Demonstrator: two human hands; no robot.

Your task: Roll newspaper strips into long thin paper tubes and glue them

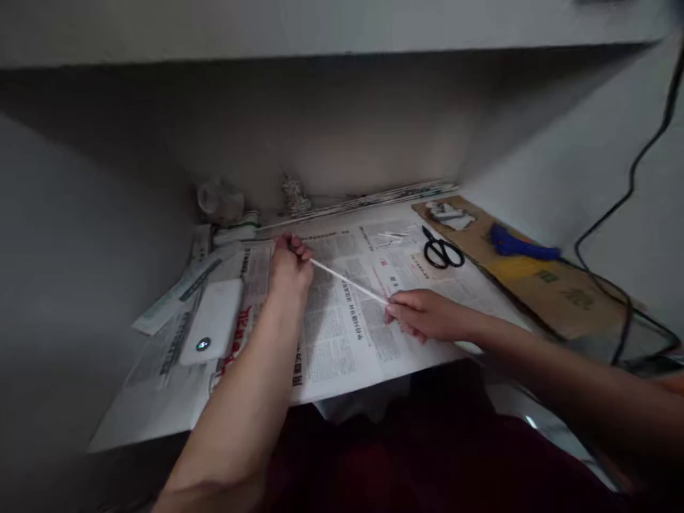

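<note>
A thin white stick point(348, 282) slants between my two hands, above the newspaper point(331, 349). My left hand point(291, 263) pinches its far left end with curled fingers. The near right end sits in the fingers of my right hand point(422, 313). I cannot tell if the stick is rolled paper or something else. Black-handled scissors point(442, 253) lie on the paper beyond my right hand, beside a few short white scraps point(394, 237).
On the left lies a white power bank point(214, 320) beside paper strips point(176, 296). Thin sticks point(374, 203) line the back near a clear plastic item point(219, 199). At right, a blue glue gun point(521, 244) rests on cardboard point(556, 296); a black cable point(633, 171) hangs there.
</note>
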